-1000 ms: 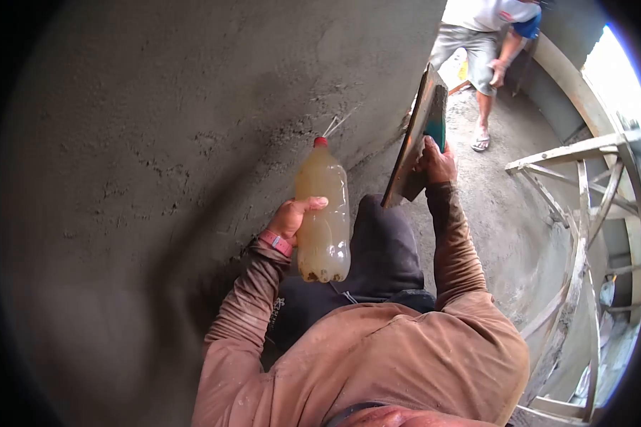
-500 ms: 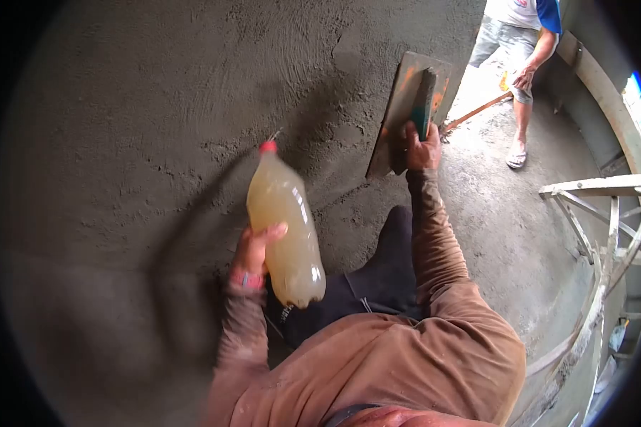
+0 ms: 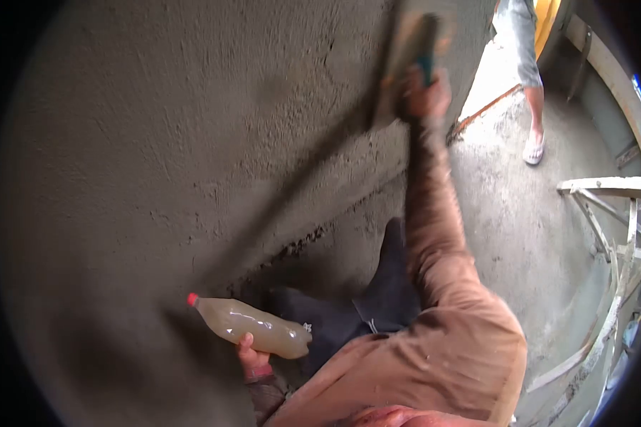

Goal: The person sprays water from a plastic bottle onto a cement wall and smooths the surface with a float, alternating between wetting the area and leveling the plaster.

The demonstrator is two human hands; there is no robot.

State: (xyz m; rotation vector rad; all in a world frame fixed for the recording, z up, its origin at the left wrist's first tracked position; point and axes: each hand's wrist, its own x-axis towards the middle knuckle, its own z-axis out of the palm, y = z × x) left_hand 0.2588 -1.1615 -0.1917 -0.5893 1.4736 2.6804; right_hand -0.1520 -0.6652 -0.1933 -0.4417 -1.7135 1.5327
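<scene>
My left hand [image 3: 253,358] is wrapped round the middle of a clear plastic bottle [image 3: 263,329] of cloudy, yellowish liquid. The bottle lies tilted near my lap, its red cap [image 3: 192,299] pointing left. Up and to the right, my right hand [image 3: 428,94] grips the green handle of a plastering trowel [image 3: 399,67]. Its flat blade, blurred by motion, is held at the rough grey plaster wall [image 3: 263,142]. A line of crumbly mortar [image 3: 303,242] runs along the wall above my knees.
Another person's leg [image 3: 535,107] in a sandal stands by the bright doorway on the right. A reddish-brown bar [image 3: 488,110] slants across the doorway. White wooden framing [image 3: 601,186] stands along the right edge, over the concrete floor [image 3: 509,235].
The bottle has dropped down and left, turning from upright to nearly lying, and the spray from its cap is gone. My right hand has moved the trowel upward. The other person has shifted.
</scene>
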